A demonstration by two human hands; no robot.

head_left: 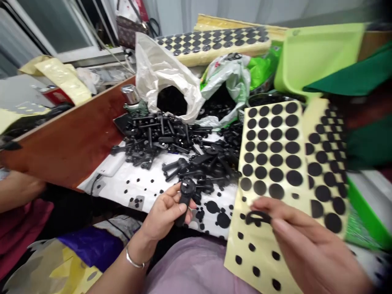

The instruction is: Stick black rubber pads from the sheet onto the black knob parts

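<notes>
My left hand (163, 216) grips a black plastic part (185, 200) with a round head and a short stem. Between the fingers of my right hand (301, 241) is a small curved black rubber piece (257, 217), held just above a cream backing sheet of black adhesive dots (269, 163). That sheet stands tilted up beside a second dotted sheet (326, 163). Some dots are gone from the sheet's lower part, leaving bare cream patches. A heap of black plastic parts (162, 139) lies on a white dot-speckled surface (143, 183) just beyond my left hand.
White and green-printed plastic bags (226, 81) sit behind the heap, beside a stack of dotted sheets (211, 45). A reddish-brown board (67, 139) runs along the left. A green tray (318, 53) stands at the upper right. A person's forearm (18, 190) enters at the left.
</notes>
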